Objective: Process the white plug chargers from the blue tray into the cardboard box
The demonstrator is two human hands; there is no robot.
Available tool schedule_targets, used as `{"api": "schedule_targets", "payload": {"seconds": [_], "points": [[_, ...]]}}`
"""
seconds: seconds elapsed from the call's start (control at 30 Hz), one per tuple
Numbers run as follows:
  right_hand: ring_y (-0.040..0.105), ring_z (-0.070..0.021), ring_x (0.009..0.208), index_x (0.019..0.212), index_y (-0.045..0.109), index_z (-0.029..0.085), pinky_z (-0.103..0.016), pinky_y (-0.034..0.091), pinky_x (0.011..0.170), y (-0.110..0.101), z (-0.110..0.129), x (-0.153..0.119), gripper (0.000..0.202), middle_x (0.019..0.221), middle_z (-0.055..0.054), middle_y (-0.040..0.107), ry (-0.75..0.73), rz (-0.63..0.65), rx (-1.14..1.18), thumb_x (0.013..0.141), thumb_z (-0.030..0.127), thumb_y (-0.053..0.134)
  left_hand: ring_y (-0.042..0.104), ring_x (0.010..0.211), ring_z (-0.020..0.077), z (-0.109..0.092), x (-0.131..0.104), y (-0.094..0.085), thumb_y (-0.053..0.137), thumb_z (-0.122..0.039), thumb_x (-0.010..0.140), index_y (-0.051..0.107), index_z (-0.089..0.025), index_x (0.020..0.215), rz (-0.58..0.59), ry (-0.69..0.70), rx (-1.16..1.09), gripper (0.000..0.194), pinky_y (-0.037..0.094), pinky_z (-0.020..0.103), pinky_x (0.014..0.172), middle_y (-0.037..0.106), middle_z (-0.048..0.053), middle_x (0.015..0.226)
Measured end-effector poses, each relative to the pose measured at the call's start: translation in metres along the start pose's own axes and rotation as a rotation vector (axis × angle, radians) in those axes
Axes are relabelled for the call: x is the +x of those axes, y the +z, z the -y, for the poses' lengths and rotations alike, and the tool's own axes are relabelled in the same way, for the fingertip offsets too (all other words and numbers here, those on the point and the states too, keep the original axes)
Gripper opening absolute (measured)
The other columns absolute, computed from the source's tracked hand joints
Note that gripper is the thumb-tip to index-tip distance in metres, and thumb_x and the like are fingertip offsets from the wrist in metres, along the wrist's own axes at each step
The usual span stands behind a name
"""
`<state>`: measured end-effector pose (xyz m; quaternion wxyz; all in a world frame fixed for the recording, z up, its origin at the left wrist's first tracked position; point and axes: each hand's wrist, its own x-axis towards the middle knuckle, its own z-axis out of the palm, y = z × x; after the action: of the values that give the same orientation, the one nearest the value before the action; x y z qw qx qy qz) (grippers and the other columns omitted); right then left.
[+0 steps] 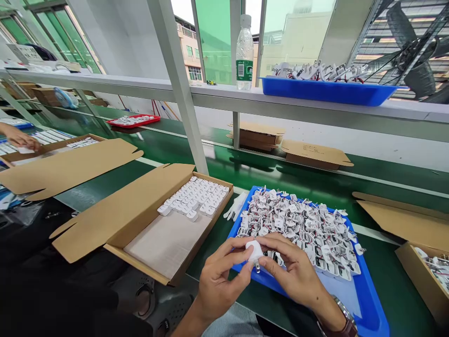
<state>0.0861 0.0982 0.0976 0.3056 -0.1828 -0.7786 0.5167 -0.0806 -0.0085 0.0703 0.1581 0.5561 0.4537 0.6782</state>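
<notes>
Between my two hands is a small white plug adapter (253, 251), its metal prongs pointing down toward me. My left hand (222, 269) pinches it from the left with thumb and fingers. From the right, the fingers and thumb of my right hand (293, 269) also close on it. Both hands are over the near left edge of a blue tray (372, 299), which is heaped with white plug parts (298, 224) showing red and dark wires. To the left, an open cardboard box (157, 248) has rows of white adapters (196, 196) at its far end.
A white glove (235, 206) lies between box and tray. Another open box (421, 267) with parts stands right. On the shelf above are a water bottle (244, 54) and a blue tray (326, 91). A co-worker's hand (21, 139) is at far left; a fan (410, 51) hangs upper right.
</notes>
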Motion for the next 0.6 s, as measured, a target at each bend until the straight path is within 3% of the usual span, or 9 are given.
{"api": "schedule_targets", "payload": {"seconds": [0.13,0.3,0.47,0.6], "points": [[0.069,-0.0198,0.104,0.127,0.073,0.031,-0.036,0.059,0.095,0.007,-0.009,-0.003,0.029,0.118,-0.006,0.072,0.004,-0.041,0.004,0.098,0.027,0.069,0.077,0.102,0.0236,0.004,-0.001,0.003,0.074,-0.005,0.087,0.085,-0.027,0.108,-0.069,-0.075,-0.067,0.033,0.065,0.034,0.091,0.079,0.009,0.112],[0.072,-0.0207,0.101,0.137,0.068,0.03,-0.04,0.062,0.097,0.012,-0.019,-0.004,0.041,0.116,-0.008,0.074,0.126,-0.109,0.015,0.096,0.038,0.071,0.078,0.1,0.0276,0.01,0.002,0.004,0.082,-0.021,0.084,0.085,-0.019,0.097,-0.124,-0.316,-0.237,0.013,0.066,0.036,0.088,0.081,0.012,0.105],[0.074,-0.0234,0.108,0.139,0.067,0.028,-0.043,0.063,0.101,0.015,-0.021,-0.004,0.048,0.131,-0.011,0.072,0.194,-0.128,0.059,0.095,0.047,0.071,0.076,0.107,0.0317,0.018,0.005,0.003,0.082,-0.032,0.084,0.085,-0.017,0.104,-0.167,-0.577,-0.333,0.025,0.061,0.042,0.096,0.083,0.013,0.11],[0.077,-0.0253,0.107,0.133,0.071,0.025,-0.04,0.065,0.099,0.017,-0.028,-0.007,0.048,0.127,-0.012,0.076,0.209,-0.18,0.031,0.092,0.051,0.072,0.076,0.103,0.0319,0.018,0.001,0.005,0.085,-0.033,0.078,0.086,-0.017,0.101,-0.202,-0.613,-0.361,0.028,0.06,0.041,0.096,0.084,0.013,0.108]]}}
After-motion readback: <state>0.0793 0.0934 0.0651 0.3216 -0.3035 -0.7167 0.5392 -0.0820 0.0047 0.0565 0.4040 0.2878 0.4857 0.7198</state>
